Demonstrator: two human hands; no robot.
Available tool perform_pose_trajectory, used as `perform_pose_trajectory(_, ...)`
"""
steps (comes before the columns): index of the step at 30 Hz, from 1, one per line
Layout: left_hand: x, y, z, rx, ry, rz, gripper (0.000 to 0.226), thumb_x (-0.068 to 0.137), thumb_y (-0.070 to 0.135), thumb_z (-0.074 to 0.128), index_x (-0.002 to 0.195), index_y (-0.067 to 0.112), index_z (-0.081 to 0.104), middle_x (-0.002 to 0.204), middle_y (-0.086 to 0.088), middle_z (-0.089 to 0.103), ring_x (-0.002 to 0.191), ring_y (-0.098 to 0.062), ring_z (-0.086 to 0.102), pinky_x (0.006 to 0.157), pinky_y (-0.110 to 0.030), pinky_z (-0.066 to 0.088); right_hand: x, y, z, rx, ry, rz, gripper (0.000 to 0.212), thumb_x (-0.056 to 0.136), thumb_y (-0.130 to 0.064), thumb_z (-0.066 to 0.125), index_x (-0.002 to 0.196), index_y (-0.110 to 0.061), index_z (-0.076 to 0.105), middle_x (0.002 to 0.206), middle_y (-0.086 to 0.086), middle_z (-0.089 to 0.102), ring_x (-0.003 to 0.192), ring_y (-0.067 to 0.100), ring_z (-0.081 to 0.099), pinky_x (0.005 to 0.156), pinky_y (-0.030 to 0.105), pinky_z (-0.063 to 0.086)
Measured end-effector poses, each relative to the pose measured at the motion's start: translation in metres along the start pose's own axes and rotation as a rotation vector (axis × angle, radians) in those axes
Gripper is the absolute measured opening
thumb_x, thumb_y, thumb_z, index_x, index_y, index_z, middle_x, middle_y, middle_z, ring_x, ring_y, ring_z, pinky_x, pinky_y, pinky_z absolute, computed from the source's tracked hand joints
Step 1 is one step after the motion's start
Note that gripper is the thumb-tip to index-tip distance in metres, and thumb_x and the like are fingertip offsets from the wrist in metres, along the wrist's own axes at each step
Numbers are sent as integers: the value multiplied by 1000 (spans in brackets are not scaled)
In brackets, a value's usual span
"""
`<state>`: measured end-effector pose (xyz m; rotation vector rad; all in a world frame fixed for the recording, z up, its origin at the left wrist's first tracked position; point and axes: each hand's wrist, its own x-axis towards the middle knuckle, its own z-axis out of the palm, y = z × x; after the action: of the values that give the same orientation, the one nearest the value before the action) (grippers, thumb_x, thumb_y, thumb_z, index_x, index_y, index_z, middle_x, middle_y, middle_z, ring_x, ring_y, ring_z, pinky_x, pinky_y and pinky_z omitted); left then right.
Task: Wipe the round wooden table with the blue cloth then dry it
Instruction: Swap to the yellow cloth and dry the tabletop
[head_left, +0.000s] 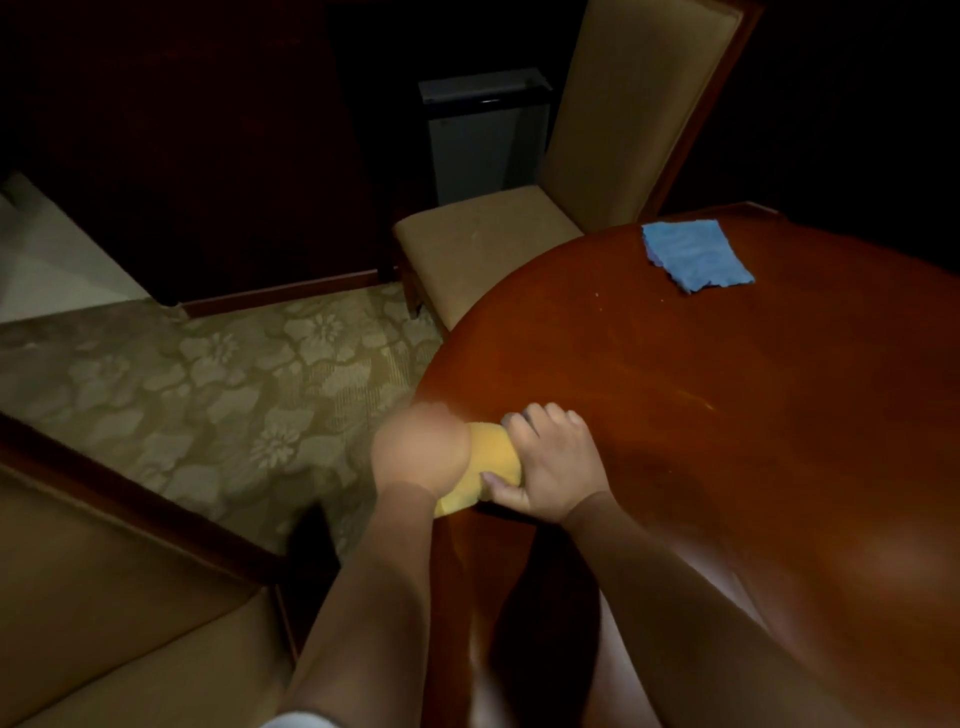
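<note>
The round wooden table (727, 389) fills the right half of the view, glossy reddish brown. A blue cloth (696, 254) lies flat near its far edge, apart from both hands. At the table's near left edge, a yellow cloth (493, 457) is bunched between my two hands. My right hand (550, 462) grips its right end, fingers curled over it. My left hand (421, 447) is blurred and covers the cloth's left end; its fingers are not clear.
A tan upholstered chair (483, 244) stands at the table's far left side. Another chair's wooden arm and seat (130, 571) sit at the lower left. Patterned carpet (234, 389) lies between them. A dark bin (483, 135) stands behind the far chair.
</note>
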<state>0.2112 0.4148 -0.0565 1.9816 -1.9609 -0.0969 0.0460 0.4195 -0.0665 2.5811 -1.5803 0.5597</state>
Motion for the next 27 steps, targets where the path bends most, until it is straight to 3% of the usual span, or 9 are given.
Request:
perform_pose_trajectory(8, 81, -1, 15, 27, -32, 28, 38, 81, 31, 25, 71, 11, 56, 73, -8, 61, 59, -19, 45, 54, -27, 28, 60, 30, 20, 0, 33, 78, 62, 79, -68, 37, 88, -11, 60, 75, 5, 52, 66, 25, 50, 59, 33, 35)
perform_pose_trajectory(12, 94, 0, 18, 47, -45, 66, 42, 81, 32, 22, 75, 10, 57, 77, -8, 62, 64, -23, 52, 54, -28, 31, 66, 35, 24, 1, 46, 97, 61, 79, -67, 37, 89, -10, 60, 76, 6, 52, 67, 26, 50, 59, 34, 33)
perform_pose_trajectory(18, 79, 4, 12, 63, -1, 88, 61, 77, 38, 9, 75, 7, 61, 74, -11, 63, 63, -27, 56, 53, -27, 29, 57, 30, 14, -17, 36, 107, 62, 79, -66, 36, 90, -11, 60, 78, 7, 54, 70, 28, 52, 61, 34, 37)
perform_pose_trajectory(27, 14, 14, -2, 42, -51, 81, 57, 77, 38, 12, 70, 7, 60, 69, -10, 60, 59, -27, 54, 52, -28, 29, -3, 7, -4, -4, -31, 99, 63, 81, -69, 33, 93, -12, 59, 80, 6, 53, 71, 26, 50, 61, 35, 38)
